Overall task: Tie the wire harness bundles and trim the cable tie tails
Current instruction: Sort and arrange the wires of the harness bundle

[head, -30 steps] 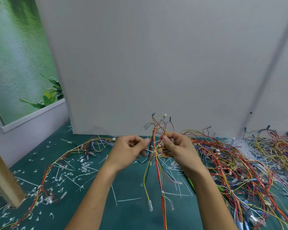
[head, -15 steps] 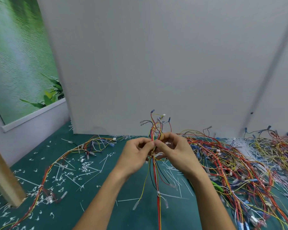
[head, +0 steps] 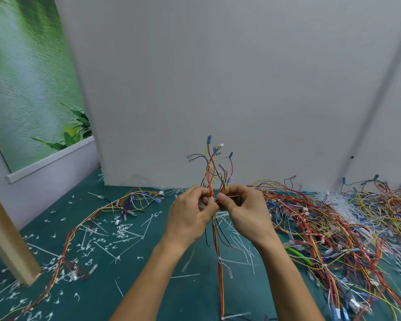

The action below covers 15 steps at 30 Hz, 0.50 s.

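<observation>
Far left, a green picture (head: pixel 26 77) is hung on the wall, and a wooden post (head: pixel 7 232) is planted at the near left of the green mat (head: pixel 195 297). A second harness (head: pixel 68 238) is laid in a long curve across the left of the mat, with white cut-off bits (head: pixel 123 232) scattered all round it.

Now the middle: the wire bundle (head: pixel 212 179) is held upright above the mat, in front of the grey board (head: pixel 241 77). Its plugged ends are fanned out on top and its red and yellow tail is hung down towards the near edge. It is pinched from the left by the left hand (head: pixel 190 218), fingers curled in, thumb and forefinger closed on the wires. It is pinched from the right by the right hand (head: pixel 245 214), its fingertips set against the left hand's at the same spot. A pale clear strip (head: pixel 230 196) is glimpsed at the right fingertips; whether that is a cable tie cannot be told.

Loose white ties (head: pixel 240 245) are strewn on the mat below the hands. Just right of the right forearm, a green handle (head: pixel 298 256) is half buried under wires. The right of the mat is covered by a big heap of wires (head: pixel 322 223), red, yellow and blue. A white pile of ties (head: pixel 336 201) is seen at its far edge, near the board.
</observation>
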Tool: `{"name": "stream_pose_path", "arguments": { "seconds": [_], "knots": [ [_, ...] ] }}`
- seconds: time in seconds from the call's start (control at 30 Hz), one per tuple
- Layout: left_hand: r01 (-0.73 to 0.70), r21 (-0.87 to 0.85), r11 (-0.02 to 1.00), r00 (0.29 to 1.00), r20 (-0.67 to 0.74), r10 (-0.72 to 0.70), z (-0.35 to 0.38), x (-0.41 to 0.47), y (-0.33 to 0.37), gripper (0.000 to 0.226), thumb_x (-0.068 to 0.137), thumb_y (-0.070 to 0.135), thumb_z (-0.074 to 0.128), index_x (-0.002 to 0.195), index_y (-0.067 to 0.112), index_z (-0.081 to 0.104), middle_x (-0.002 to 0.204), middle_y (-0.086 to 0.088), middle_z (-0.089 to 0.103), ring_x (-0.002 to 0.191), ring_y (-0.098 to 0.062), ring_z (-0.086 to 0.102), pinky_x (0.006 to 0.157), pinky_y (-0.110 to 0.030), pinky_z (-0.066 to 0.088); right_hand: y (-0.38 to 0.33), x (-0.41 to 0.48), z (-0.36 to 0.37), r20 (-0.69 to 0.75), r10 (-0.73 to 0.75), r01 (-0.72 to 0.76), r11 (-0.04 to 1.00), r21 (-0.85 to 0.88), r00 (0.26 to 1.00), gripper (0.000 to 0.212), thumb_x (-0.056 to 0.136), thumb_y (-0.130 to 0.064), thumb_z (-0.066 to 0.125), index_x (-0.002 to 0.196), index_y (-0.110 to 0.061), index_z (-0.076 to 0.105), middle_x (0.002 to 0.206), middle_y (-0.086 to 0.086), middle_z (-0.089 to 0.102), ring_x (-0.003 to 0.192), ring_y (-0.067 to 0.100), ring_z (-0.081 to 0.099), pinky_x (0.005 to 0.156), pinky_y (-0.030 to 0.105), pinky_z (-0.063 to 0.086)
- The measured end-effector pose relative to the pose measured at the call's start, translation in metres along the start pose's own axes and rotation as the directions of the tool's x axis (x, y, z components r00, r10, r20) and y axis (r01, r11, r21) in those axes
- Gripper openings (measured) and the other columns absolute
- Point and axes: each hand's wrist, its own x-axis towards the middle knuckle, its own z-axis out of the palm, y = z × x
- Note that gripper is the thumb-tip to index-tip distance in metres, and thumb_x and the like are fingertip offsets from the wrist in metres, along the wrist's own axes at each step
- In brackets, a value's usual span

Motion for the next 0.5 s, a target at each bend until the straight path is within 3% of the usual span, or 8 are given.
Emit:
{"name": "stream_pose_path", "arguments": {
  "seconds": [0.17, 0.4, 0.5],
  "knots": [
    [-0.063, 0.049, 0.997, 0.996, -0.063, 0.066, 0.000, 0.001, -0.008, 0.040, 0.086, 0.054, 0.046, 0.095, 0.020, 0.065, 0.082, 0.011, 0.057, 0.068, -0.007, 0.058, 0.063, -0.038, 0.052, -0.003, -0.003, 0.004, -0.047, -0.048, 0.048, 0.999, 0.007, 0.998, 0.014, 0.094, -0.004, 0.073, 0.088, -0.016, 0.075, 0.080, 0.001, 0.078, 0.077, 0.012, 0.076, 0.080, 0.026, 0.062],
    [-0.056, 0.117, 0.992, 0.997, -0.039, 0.061, -0.006, 0.003, -0.009, 0.034, 0.085, 0.055, 0.045, 0.090, 0.026, 0.061, 0.080, 0.015, 0.055, 0.071, -0.003, 0.057, 0.062, -0.029, 0.047, -0.004, -0.004, 0.008, -0.073, -0.077, 0.078, 0.997, 0.014, 0.994, 0.017, 0.094, -0.004, 0.073, 0.088, -0.019, 0.075, 0.077, -0.001, 0.077, 0.075, 0.011, 0.076, 0.076, 0.022, 0.061],
    [-0.010, -0.003, 1.000, 0.999, -0.031, 0.010, -0.014, 0.006, -0.010, 0.024, 0.088, 0.044, 0.056, 0.083, 0.023, 0.067, 0.079, 0.011, 0.065, 0.076, -0.006, 0.062, 0.068, -0.024, 0.049, -0.003, -0.004, 0.008, -0.077, -0.096, 0.095, 0.995, -0.008, 0.992, 0.011, 0.095, -0.005, 0.071, 0.093, -0.015, 0.075, 0.079, 0.000, 0.077, 0.076, 0.010, 0.075, 0.077, 0.022, 0.060]
  ]
}}
